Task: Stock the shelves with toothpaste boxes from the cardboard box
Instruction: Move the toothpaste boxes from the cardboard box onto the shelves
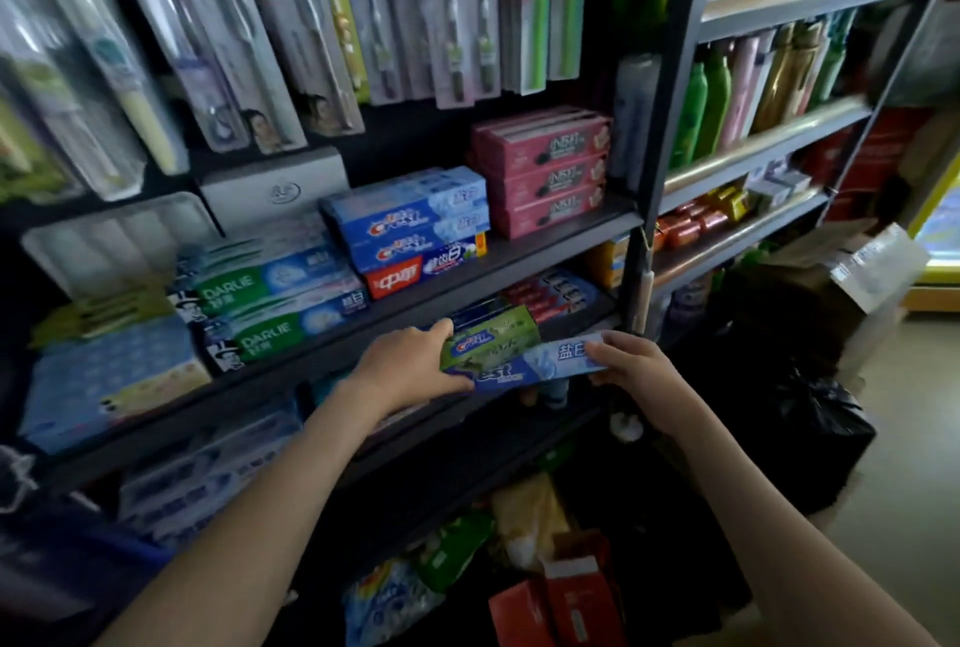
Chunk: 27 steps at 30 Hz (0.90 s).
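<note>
Below shelf edge point(332, 347), left hand point(400, 360) grips green box point(493, 334), right hand point(634, 365) grips blue box point(524, 370).

Green toothpaste box point(491, 337) atop blue one point(540, 364); pink boxes point(545, 173) above.

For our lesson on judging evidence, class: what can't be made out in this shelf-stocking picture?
- Head view: the left end of the blue box is hidden by the green box and the left hand.
- Head view: its right end is covered by the right hand.
- Head view: the toothbrush packs are blurred, print unreadable.
- Head view: the goods at the bottom are too dark to name.
</note>
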Motion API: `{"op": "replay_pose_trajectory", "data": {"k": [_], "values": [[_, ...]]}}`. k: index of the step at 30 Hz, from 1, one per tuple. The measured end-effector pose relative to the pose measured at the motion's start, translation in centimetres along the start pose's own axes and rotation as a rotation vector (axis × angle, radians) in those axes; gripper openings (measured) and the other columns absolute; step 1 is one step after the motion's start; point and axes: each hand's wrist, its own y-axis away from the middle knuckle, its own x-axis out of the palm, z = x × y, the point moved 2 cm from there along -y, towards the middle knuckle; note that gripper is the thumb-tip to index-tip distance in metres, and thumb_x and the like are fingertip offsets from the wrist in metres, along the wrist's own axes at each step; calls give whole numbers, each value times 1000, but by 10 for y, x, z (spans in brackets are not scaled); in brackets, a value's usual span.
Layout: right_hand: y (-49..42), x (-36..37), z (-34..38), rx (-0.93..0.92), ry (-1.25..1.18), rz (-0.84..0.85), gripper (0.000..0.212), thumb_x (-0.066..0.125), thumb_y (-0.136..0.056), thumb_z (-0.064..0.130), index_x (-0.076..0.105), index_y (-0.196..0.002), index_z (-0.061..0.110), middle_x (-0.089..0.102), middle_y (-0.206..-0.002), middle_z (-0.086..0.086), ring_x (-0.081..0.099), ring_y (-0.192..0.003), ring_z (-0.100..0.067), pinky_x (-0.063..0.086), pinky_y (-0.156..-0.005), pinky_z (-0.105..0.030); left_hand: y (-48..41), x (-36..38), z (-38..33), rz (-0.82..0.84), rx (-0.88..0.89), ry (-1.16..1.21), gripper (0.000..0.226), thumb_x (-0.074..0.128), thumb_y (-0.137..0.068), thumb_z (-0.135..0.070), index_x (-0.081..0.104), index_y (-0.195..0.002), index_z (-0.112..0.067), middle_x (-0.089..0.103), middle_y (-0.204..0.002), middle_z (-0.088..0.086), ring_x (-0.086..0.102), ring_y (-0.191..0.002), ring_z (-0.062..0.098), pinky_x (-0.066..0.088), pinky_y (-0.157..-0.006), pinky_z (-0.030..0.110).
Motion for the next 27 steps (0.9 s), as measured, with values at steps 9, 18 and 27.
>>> {"op": "replay_pose_trajectory", "data": {"k": [9, 18, 27], "values": [[-34, 49, 57, -126, 77, 48, 21, 58, -92, 16, 66, -108, 6, 70, -100, -11, 68, -85, -22, 55, -72, -30, 21, -36, 60, -245, -100, 182, 60, 49, -86, -65, 43, -128, -23, 51, -117, -4, 55, -99, 15, 50, -74, 31], [-84, 90, 110, -261, 108, 27, 38, 60, -93, 27, 57, -124, 6, 64, -118, -6, 60, -108, -26, 48, -92, -39, 55, -55, 86, -475, -343, 593, 35, 55, -87, -56, 50, -105, -26, 60, -77, -10, 57, -62, 4, 37, -47, 20], [-154, 102, 172, -394, 158, 15, 37, 54, -96, 12, 50, -132, 5, 61, -112, -7, 58, -92, -16, 47, -72, -23, 50, -65, 98, -863, -772, 1402, 28, 57, -88, -48, 54, -80, -22, 58, -77, 4, 58, -68, 21, 43, -63, 32]]}}
